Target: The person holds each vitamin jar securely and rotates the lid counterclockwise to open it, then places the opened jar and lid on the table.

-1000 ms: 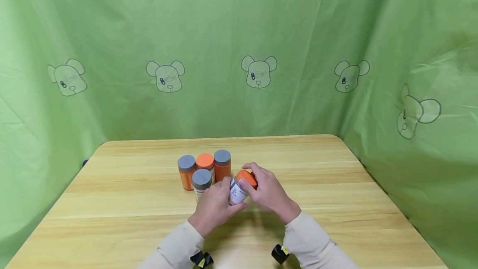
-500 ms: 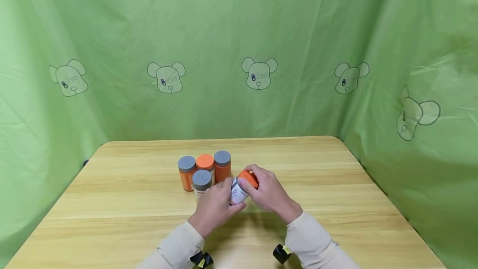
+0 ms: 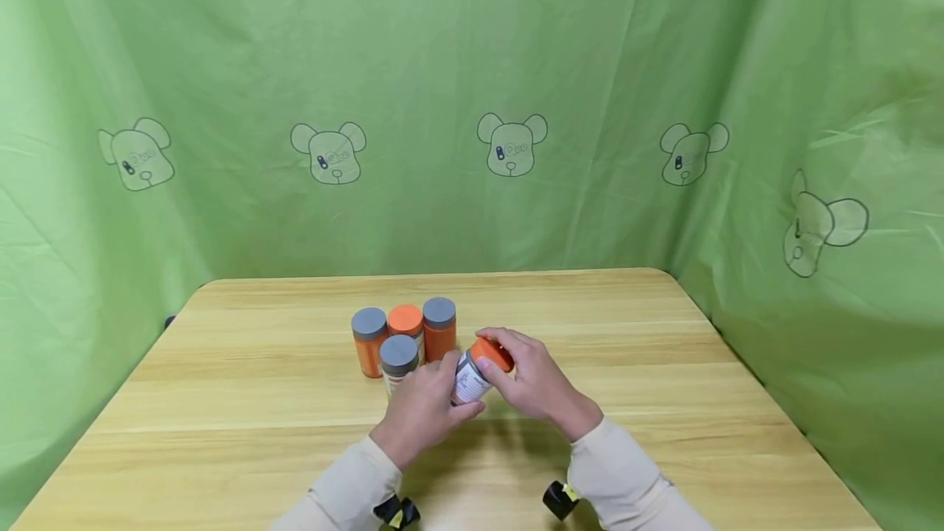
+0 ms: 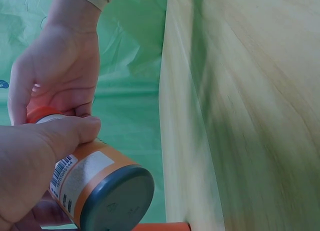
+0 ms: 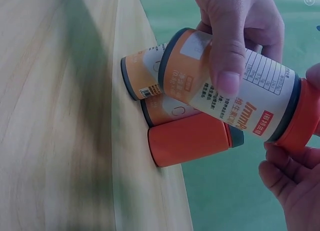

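Observation:
A vitamin bottle point(image 3: 470, 383) with an orange cap point(image 3: 492, 353) is held tilted above the table, its cap end up and to the right. My left hand point(image 3: 424, 410) grips its body; in the right wrist view the left thumb lies across the printed label point(image 5: 260, 81). My right hand point(image 3: 537, 383) grips the cap, thumb on the near side and fingers over the far side. The bottle's dark grey base point(image 4: 119, 200) faces the left wrist camera. Beside the left hand stands a grey-capped bottle point(image 3: 399, 355), its lower part partly hidden by that hand.
Behind the hands, a grey-capped bottle point(image 3: 369, 342), an orange-capped bottle point(image 3: 406, 319) and a plain orange bottle point(image 3: 440, 338) with a grey cap stand upright close together. The wooden table point(image 3: 627, 334) has green curtains point(image 3: 413, 220) around its back and sides.
My right hand has shifted slightly to the right and its fingers have moved round the cap. The bottle leans a little more to the right. The left hand and standing bottles stay put.

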`<state>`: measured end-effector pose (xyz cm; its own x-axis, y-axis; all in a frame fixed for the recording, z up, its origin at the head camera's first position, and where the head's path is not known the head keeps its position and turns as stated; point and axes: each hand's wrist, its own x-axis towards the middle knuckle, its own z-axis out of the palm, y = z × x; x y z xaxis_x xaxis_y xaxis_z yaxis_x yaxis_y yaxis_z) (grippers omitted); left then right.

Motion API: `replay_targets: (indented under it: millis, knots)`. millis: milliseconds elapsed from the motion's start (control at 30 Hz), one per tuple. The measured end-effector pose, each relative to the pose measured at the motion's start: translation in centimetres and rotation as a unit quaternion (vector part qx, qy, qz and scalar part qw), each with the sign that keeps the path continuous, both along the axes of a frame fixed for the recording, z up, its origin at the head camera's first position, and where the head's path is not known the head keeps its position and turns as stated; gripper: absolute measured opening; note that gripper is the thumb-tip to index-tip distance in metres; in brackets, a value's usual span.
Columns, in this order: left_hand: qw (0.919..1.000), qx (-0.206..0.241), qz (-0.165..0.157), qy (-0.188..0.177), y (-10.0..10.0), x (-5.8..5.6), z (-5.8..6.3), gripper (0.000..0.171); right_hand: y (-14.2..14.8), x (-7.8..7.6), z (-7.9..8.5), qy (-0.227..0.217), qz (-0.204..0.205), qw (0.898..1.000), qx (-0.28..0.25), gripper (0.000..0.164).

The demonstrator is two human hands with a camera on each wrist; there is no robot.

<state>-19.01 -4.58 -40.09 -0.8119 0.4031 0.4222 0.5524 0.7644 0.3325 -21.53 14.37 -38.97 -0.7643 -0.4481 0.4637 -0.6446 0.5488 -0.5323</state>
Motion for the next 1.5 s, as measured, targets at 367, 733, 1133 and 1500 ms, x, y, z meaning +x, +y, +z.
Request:
replay_targets:
  millis: [367, 733, 1133, 1500]
  knots:
    - [1.0, -0.003, 0.001, 0.005, 0.0, 0.0, 0.0, 0.057, 0.2, 0.0, -0.1, 0.015, 0.009, 1.0, -0.017, 0.035]
    - [1.0, -0.003, -0.004, -0.008, 0.1, 0.3, 0.4, 0.059, 0.4, 0.4, 0.4, 0.02, 0.021, 0.999, -0.029, 0.032]
    - [0.9999, -0.002, -0.004, -0.012, 0.1, 0.6, 0.8, 0.058, 0.3, 0.8, 0.6, 0.021, 0.005, 1.0, -0.019, 0.034]
    - [0.9999, -0.002, -0.007, -0.015, 0.2, 0.6, 0.9, 0.06, 0.3, 0.9, 0.8, 0.03, 0.003, 0.999, -0.022, 0.032]
